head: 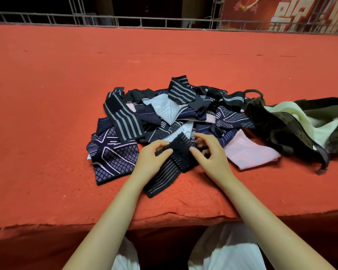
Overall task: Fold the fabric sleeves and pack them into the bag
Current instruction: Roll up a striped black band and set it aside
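Both hands, left hand point(154, 155) and right hand point(211, 152), fingers curled, pinched a black grey-striped elastic fabric sleeve point(171, 166); matching its edges squarely would likely keep the fold neat.

surface point(67, 114): red felt-like cloth, matt, rough, frayed front edge; sleeves point(164, 117): knitted stretch fabric, matt, ribbed and patterned; held strap point(176, 154): fuzzy black patch; bag point(277, 121): dark patterned cloth, pale smooth lining; railing point(125, 21): dull metal
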A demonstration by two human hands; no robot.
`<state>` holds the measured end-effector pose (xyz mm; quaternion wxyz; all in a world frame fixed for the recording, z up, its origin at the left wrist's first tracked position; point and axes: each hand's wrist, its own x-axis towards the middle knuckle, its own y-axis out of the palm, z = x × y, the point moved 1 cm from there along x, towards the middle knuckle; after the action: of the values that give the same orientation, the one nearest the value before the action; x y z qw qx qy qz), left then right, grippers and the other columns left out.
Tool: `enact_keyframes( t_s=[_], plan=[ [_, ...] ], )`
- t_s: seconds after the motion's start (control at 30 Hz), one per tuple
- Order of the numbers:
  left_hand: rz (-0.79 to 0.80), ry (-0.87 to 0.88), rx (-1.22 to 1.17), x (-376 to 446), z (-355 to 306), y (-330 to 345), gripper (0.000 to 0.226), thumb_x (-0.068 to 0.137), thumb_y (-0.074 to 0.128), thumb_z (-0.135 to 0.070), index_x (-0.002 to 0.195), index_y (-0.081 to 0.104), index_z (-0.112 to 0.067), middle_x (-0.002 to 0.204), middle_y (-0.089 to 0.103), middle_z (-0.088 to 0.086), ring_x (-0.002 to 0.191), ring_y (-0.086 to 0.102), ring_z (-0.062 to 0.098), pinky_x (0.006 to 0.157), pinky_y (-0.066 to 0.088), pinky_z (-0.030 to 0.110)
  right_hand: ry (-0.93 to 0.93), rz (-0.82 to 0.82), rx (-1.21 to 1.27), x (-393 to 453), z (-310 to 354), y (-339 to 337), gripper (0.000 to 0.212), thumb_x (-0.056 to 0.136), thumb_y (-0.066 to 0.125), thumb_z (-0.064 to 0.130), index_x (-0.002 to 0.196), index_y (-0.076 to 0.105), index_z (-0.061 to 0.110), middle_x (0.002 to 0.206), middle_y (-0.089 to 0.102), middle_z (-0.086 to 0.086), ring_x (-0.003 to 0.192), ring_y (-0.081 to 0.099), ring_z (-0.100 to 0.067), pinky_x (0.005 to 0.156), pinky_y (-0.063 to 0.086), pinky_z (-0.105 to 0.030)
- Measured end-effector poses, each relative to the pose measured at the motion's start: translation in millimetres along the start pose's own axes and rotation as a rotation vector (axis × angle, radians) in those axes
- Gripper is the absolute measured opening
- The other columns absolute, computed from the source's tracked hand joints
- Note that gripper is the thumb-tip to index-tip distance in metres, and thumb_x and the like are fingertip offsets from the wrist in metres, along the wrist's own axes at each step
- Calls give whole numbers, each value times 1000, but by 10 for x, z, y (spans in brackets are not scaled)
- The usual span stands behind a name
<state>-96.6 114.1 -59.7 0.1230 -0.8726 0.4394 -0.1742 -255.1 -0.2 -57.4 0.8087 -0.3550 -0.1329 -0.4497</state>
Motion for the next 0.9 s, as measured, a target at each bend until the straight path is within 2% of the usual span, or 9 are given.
enact_keyframes(
  t_s=[0.1, 0.2, 0.27, 0.37, 0.5, 0.57, 0.7, 0.8, 0.9],
  plan=[
    [-27, -1, -130, 17, -53, -16, 13, 88, 64, -11, 98, 66, -19, 100, 70, -5, 93, 64, 4, 86, 45, 13, 206, 72, 109, 54, 90, 34, 20, 84, 71, 25, 104, 66, 24, 92, 67, 2, 83, 62, -9, 73, 50, -21],
    [-101, -29, -244, 38, -65, -60, 15, 88, 62, -8, 97, 65, -20, 101, 70, -2, 93, 64, 4, 89, 47, 17, 264, 226, 120, 233, 192, 83, 13, 82, 72, 27, 93, 68, 22, 78, 66, 6, 70, 63, -9, 64, 56, -34],
    [-136, -48, -279, 42, -66, -84, 16, 89, 61, -9, 101, 65, -18, 103, 70, 2, 96, 65, 8, 91, 47, 20, 240, 200, 113, 378, 199, 137, 10, 82, 72, 22, 89, 68, 17, 72, 63, 5, 63, 57, -8, 61, 52, -34],
    [-144, -69, -231, 44, -48, -91, 18, 91, 59, -12, 108, 64, -18, 102, 70, -3, 96, 64, 5, 89, 46, 17, 269, 33, 176, 437, 137, 279, 7, 83, 72, 17, 86, 68, 12, 77, 66, -1, 69, 56, -9, 66, 48, -33],
    [-106, -85, -142, 66, -5, -86, 21, 92, 58, -18, 110, 66, -22, 90, 68, -10, 84, 62, 2, 80, 46, 17, 133, -144, 109, 342, 79, 336, 12, 80, 72, 11, 92, 72, 15, 87, 67, 7, 84, 59, -2, 79, 43, -17],
    [-100, -96, -194, 76, -24, -89, 21, 93, 54, -16, 108, 68, -22, 90, 69, -9, 80, 62, -1, 72, 45, 11, 20, -155, 96, 330, 106, 299, 16, 79, 70, 7, 92, 73, 15, 86, 64, 10, 85, 58, -3, 79, 43, -18],
    [-178, -222, -417, 94, -102, -97, 27, 99, 42, -25, 87, 66, -23, 72, 64, -14, 63, 56, 2, 55, 43, 13, -191, -51, 31, 282, 130, 320, 41, 68, 59, -6, 98, 74, 17, 95, 64, 4, 95, 58, -16, 90, 42, -23],
    [-136, -301, -596, 67, -116, -120, 35, 100, 36, -36, 103, 67, -19, 84, 72, -3, 64, 62, 7, 57, 46, 19, -213, 81, 7, 275, 139, 365, 45, 67, 52, 2, 102, 74, 20, 105, 63, 3, 105, 55, -16, 98, 38, -22],
    [-107, -238, -584, 20, -141, -133, 22, 96, 49, -25, 113, 64, -20, 93, 69, -2, 71, 62, 8, 57, 46, 19, -166, 133, 18, 275, 120, 370, 41, 72, 50, 11, 105, 73, 20, 114, 61, 3, 113, 52, -13, 103, 36, -25]
  ],
)
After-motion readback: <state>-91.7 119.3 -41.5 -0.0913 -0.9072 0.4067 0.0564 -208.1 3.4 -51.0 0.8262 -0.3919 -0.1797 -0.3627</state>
